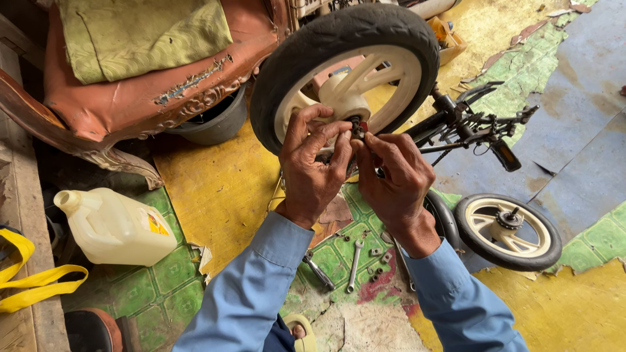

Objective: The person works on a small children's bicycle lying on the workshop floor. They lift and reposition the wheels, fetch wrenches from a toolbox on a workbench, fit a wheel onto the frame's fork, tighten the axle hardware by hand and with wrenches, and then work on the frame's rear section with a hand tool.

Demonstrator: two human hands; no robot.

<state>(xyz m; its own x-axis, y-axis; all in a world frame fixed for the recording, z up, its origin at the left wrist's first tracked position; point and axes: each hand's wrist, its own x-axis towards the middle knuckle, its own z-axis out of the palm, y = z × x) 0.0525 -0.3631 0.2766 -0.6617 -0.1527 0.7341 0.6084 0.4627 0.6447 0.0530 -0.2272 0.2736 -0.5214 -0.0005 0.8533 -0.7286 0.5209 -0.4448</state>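
Both hands are up at the hub of a small wheel (345, 78) with a black tyre and cream spokes, held close in front of the person. The left hand (313, 166) curls round the hub from the near side, fingers bent and pressed against the cream centre, thumb reaching toward the axle. The right hand (394, 176) sits just beside it, thumb and forefinger pinched narrow on a small red part (363, 126) at the axle end; how firmly it is gripped is hard to tell, since the fingertips cover most of it. The two hands nearly touch at the knuckles.

Below the wrists, on the worn floor (215, 189) of yellow and green patches, lie a spanner (354, 264), a dark-handled tool (319, 272) and a scatter of small nuts (379, 259). To the right of the right hand a second wheel (508, 229) lies flat, and beyond it a black handlebar (486, 127). Well off to the left of the left hand a cream plastic jug (114, 227) lies on its side, with yellow straps (32, 277) near it. Beyond the left hand stands an old chair with a torn reddish seat (143, 85) and a green cloth (143, 32) on it.
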